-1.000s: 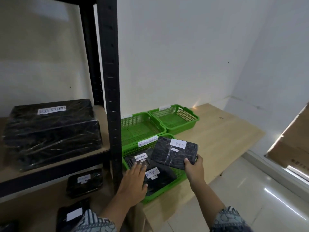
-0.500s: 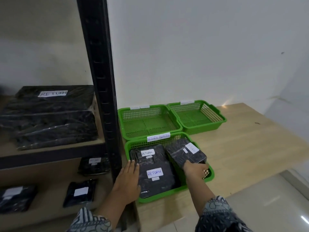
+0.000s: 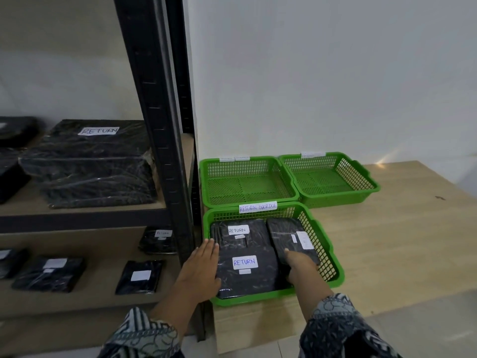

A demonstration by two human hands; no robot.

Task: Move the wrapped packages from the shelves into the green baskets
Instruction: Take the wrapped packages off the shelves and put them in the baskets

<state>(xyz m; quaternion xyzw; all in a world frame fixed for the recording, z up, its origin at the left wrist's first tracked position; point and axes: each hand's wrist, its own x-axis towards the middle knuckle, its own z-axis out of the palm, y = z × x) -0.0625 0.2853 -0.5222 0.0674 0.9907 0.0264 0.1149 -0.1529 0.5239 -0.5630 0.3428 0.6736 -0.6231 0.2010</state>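
Head view: the near basket (image 3: 327, 254) holds three packages. The right hand (image 3: 303, 264) grips the near end of the right package (image 3: 284, 231), thumb on top, the other fingers hidden below it. Its label is too blurred to read. The left hand (image 3: 200, 270) lies flat, fingers straight and together, on the front package (image 3: 253, 282) and covers the basket's left rim. Shelf packages (image 3: 11, 177) at the left edge are cut off.

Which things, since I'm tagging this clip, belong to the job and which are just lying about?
Job: near basket; its front package, rear package, right package; two far baskets, empty; large package and small packages on the shelves; left hand, flat on the front package; right hand, gripping the right package.
Just there: shelf post, table, wall, floor.
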